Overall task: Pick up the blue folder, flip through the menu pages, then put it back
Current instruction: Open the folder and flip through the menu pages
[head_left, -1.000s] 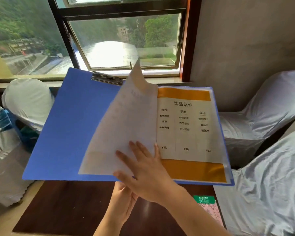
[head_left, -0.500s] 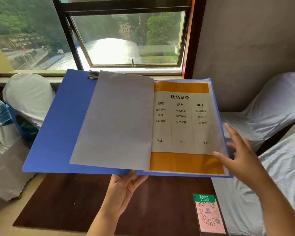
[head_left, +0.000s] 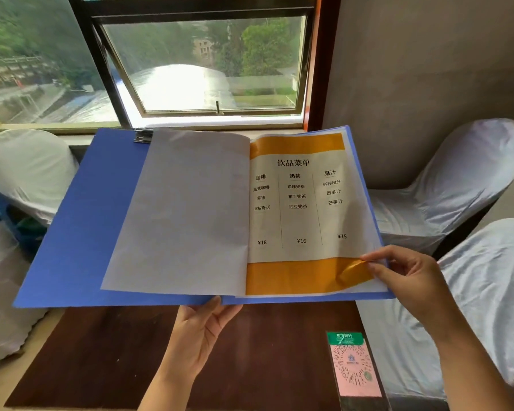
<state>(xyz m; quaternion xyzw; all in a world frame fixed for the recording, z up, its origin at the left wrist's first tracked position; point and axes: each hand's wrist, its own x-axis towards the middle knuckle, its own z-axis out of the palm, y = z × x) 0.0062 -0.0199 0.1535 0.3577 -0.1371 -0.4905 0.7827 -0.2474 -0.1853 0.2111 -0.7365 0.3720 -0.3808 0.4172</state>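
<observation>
Left hand (head_left: 201, 327) under folder (head_left: 80, 232); right hand (head_left: 410, 280) pinching page corner (head_left: 355, 272).

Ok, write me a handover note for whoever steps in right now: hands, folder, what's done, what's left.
Left hand: under the open blue folder, holding it up near the spine, above the table.
Right hand: pinching the lower right corner of the drinks page, which is curling up.
Done: folder picked up and opened; one page lies turned to the left.
Left: turn the remaining pages, close the folder, put it back.
</observation>
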